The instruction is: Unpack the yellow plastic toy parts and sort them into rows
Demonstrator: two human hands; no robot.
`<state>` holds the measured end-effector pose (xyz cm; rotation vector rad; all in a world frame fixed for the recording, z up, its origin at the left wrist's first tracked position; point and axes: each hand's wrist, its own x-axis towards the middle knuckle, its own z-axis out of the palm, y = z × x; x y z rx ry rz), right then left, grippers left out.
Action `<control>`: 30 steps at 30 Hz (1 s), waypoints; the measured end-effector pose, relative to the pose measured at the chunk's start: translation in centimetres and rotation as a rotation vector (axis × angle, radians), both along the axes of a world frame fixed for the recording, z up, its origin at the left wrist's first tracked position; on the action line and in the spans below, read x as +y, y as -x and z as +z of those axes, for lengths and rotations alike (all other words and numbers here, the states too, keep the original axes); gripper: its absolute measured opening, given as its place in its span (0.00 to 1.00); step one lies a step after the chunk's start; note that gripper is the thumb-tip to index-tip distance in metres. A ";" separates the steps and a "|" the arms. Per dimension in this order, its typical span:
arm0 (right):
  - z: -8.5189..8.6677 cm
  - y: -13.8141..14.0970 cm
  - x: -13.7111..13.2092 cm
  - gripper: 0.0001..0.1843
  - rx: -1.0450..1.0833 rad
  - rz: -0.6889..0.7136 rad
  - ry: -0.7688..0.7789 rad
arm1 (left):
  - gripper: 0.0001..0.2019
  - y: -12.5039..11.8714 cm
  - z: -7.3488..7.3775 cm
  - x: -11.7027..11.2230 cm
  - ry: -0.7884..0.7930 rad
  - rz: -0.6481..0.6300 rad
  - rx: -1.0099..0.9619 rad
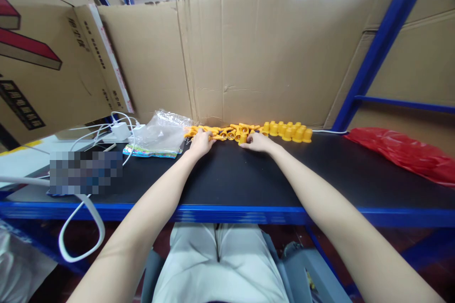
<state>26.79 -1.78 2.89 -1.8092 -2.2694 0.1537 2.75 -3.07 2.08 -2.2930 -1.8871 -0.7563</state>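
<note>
My left hand (202, 143) is at the back of the black tabletop, its fingers closed on a thin yellow plastic piece (217, 138) at the edge of a pile of similar yellow parts (204, 129). To its right, my right hand (259, 143) has its fingers curled against a small yellow cup-shaped piece (243, 138). Between the hands lie several yellow ring-like parts (230, 135) with shiny insides. Just past my right hand, several yellow cups (288, 130) stand upside down in rows. My fingertips are small and partly hidden here.
Clear plastic bags (159, 132) lie left of the pile, on a colourful packet (151, 153). White chargers with cables (121, 131) and a blurred-out object (85, 173) are further left. A red plastic bag (401, 151) lies at right. A cardboard wall (266, 57) stands behind.
</note>
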 end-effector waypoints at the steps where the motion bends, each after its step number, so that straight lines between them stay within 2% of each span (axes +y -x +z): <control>1: -0.4 0.1 0.3 0.21 0.027 -0.021 -0.002 | 0.14 0.0 0.0 0.0 0.002 0.004 -0.003; 5: -1.9 0.9 1.1 0.23 0.152 -0.137 -0.011 | 0.15 0.0 0.1 -0.1 -0.008 0.019 -0.016; 9: -2.3 1.5 1.1 0.20 0.205 -0.188 -0.038 | 0.17 0.1 0.0 0.1 -0.010 0.018 -0.015; 16: -0.5 1.2 -0.2 0.16 -0.132 -0.129 -0.230 | 0.18 0.3 -0.1 0.3 0.006 0.037 -0.001; 20: 0.7 0.9 -1.0 0.15 -0.191 -0.080 -0.157 | 0.17 0.3 -0.1 0.2 0.003 0.038 0.006; 22: 1.0 0.7 -1.2 0.19 -0.192 -0.061 -0.099 | 0.16 0.3 -0.2 0.3 -0.002 0.037 0.013; 26: 1.0 -0.1 -0.7 0.27 -0.171 -0.069 -0.002 | 0.16 0.3 -0.2 0.2 -0.004 0.033 0.018; 30: 0.5 -0.9 0.2 0.24 -0.096 -0.042 -0.002 | 0.16 0.2 0.1 -0.1 0.017 0.034 0.012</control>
